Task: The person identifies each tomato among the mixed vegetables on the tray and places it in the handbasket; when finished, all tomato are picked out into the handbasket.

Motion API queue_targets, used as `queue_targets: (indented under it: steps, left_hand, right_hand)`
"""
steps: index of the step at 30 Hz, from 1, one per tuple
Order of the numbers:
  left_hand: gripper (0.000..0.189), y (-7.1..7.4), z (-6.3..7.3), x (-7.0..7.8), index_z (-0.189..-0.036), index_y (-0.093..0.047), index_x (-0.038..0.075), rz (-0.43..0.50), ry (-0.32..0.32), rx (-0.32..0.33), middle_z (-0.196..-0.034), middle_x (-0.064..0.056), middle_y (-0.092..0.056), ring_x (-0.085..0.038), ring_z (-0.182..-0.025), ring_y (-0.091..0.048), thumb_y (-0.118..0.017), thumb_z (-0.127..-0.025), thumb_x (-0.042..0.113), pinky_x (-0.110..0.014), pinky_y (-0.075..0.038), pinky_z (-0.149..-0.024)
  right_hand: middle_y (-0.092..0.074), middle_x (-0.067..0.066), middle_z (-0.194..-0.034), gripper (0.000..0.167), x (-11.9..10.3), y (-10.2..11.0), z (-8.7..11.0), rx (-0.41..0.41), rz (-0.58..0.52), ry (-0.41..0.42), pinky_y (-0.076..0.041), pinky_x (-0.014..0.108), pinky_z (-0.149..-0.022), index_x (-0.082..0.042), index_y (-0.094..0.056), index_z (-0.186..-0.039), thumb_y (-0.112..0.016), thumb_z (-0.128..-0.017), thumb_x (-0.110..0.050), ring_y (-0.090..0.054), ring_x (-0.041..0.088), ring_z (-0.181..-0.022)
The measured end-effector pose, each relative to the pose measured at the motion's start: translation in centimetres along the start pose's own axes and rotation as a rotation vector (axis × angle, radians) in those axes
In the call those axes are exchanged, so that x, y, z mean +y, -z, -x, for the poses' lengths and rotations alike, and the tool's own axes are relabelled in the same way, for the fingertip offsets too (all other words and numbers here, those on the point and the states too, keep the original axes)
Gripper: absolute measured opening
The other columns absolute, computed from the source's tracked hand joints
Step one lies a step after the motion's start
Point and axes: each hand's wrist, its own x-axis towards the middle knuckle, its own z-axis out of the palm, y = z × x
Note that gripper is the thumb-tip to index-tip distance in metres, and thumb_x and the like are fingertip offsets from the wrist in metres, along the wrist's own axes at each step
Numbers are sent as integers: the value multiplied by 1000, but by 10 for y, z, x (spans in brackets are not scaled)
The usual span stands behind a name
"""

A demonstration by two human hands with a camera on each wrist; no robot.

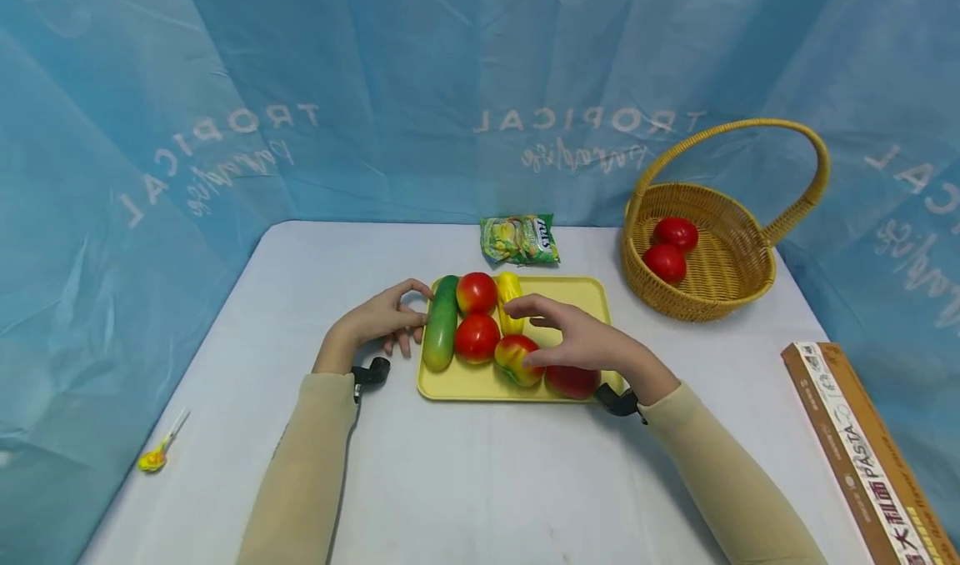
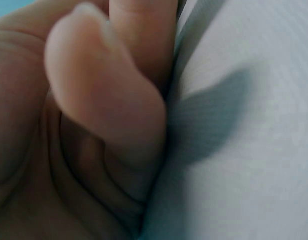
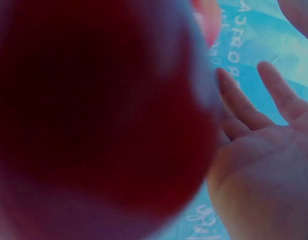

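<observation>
A yellow tray [image 1: 555,286] holds a green cucumber [image 1: 441,323], two round red fruits [image 1: 477,337], a yellow banana-like piece [image 1: 510,302], a red-and-yellow fruit [image 1: 516,357] and a dark red fruit [image 1: 572,382]. My left hand [image 1: 382,315] rests at the tray's left rim beside the cucumber, fingers loosely bent. Over the tray, my right hand [image 1: 581,337] has its fingers spread and curved, its thumb near the red-and-yellow fruit; contact cannot be told. A blurred red fruit [image 3: 103,110] fills much of the right wrist view, away from the palm. Only the thumb and fingers [image 2: 103,90] show in the left wrist view.
A wicker basket [image 1: 723,286] with a tall handle stands at the back right, two red fruits [image 1: 666,262] inside. Behind the tray lies a green snack bag [image 1: 519,239]. A long pasta box [image 1: 862,440] lies at the right edge, a lollipop [image 1: 153,458] at the left.
</observation>
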Motion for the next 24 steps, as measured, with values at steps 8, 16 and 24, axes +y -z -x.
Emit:
queue_targets:
  steps: [8,16,24]
  left_hand:
    - [44,-3,0,-1,-144,-43,22,0,-13,18,-80,-11,-74,-22,-52,-70,-63,-105,25,-27,-51,-46]
    - [46,-15,2,-5,-145,-42,21,7,2,-23,-80,-10,-75,-21,-53,-70,-64,-105,27,-27,-52,-47]
    - [46,-4,1,0,-144,-43,23,-24,10,28,-81,-11,-75,-23,-54,-71,-64,-103,25,-28,-52,-47]
  right_hand:
    - [-59,8,-151,66,3,-6,3,-50,77,-45,-40,57,-123,-12,-53,-151,-82,-93,-24,-53,29,-142]
    - [-61,-5,-143,56,7,-21,11,-96,162,-105,-47,49,-120,-26,-62,-140,-86,-90,-21,-55,19,-136]
    - [-60,-6,-144,56,5,-15,-1,-97,201,-72,-52,45,-115,-31,-62,-138,-86,-89,-19,-57,18,-134]
